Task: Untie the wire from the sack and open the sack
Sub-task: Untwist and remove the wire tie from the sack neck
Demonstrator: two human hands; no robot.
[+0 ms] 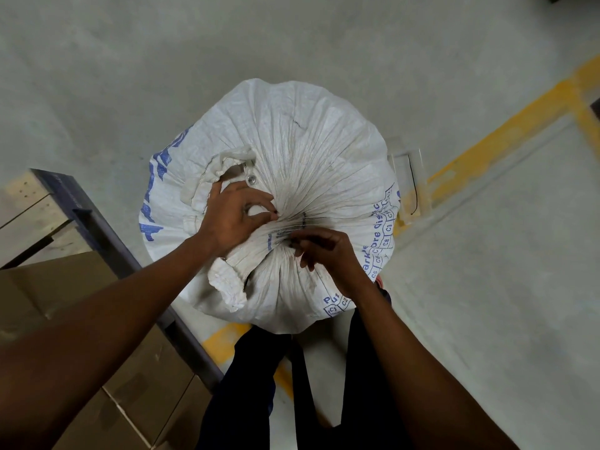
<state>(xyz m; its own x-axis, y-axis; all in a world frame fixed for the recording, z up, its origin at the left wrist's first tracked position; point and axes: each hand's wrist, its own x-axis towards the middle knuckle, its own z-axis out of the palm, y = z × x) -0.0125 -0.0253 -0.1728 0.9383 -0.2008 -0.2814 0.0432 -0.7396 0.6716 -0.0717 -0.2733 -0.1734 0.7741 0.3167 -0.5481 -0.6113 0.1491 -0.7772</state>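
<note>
A full white woven sack (311, 134) with blue print stands on the floor below me, its top gathered into a pleated neck at the middle. My left hand (237, 219) is closed around the bunched neck, and the frayed mouth fabric spills out to its left. My right hand (328, 254) is just right of the neck. Its thumb and forefinger pinch a thin dark wire (293, 243) where it binds the pleats. Most of the wire is hidden under the folds and my fingers.
Cardboard boxes (58, 287) and a dark metal rail (107, 235) lie close on the left. A clear plastic piece (410, 183) with a black strand lies on the floor to the right of the sack, near a yellow floor line (506, 131). My legs (253, 384) are directly behind the sack.
</note>
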